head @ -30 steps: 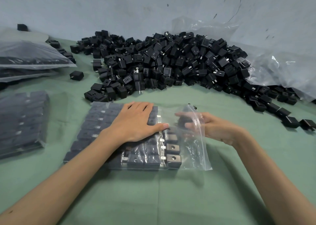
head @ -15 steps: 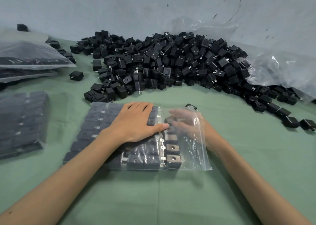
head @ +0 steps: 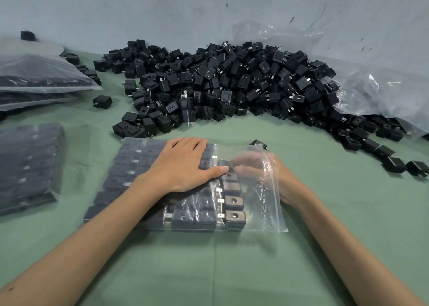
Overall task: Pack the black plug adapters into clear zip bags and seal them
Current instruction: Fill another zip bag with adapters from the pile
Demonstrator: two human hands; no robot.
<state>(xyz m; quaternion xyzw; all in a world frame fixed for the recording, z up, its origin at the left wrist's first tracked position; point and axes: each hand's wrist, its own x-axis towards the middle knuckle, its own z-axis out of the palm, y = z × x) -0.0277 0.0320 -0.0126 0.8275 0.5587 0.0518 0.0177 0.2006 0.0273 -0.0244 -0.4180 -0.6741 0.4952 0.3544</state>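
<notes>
- The clear zip bag (head: 262, 215) lies flat at centre frame on the green table cover (head: 232, 271). Its mouth faces right and is unsealed.
- Inside it we see packed adapters (head: 233, 200) in tidy rows, side by side with metal prongs showing. They fill most of the bag, and the right-hand strip is bare plastic.
- The left hand (head: 183, 166) lies flat on top of the bag with fingers straight, pressing on the rows. It holds nothing.
- The right hand (head: 257, 168) is inside the bag mouth, seen through the plastic. The view is blurry there, but we think its fingers pinch one black adapter (head: 226, 164) at the far end of the rightmost row, just beside the left thumb tip.
- A big loose adapter pile (head: 220, 85) fills upper centre against the wall (head: 162, 8) and trails toward the right edge.
- A single stray adapter (head: 258, 142) sits just behind the bag mouth.
- A filled bag (head: 27, 166) lies at mid left, full of adapters.
- Stacked filled bags (head: 34, 78) sit at upper left.
- A crumpled plastic sheet (head: 383, 92) at upper right touches the pile's edge.
</notes>
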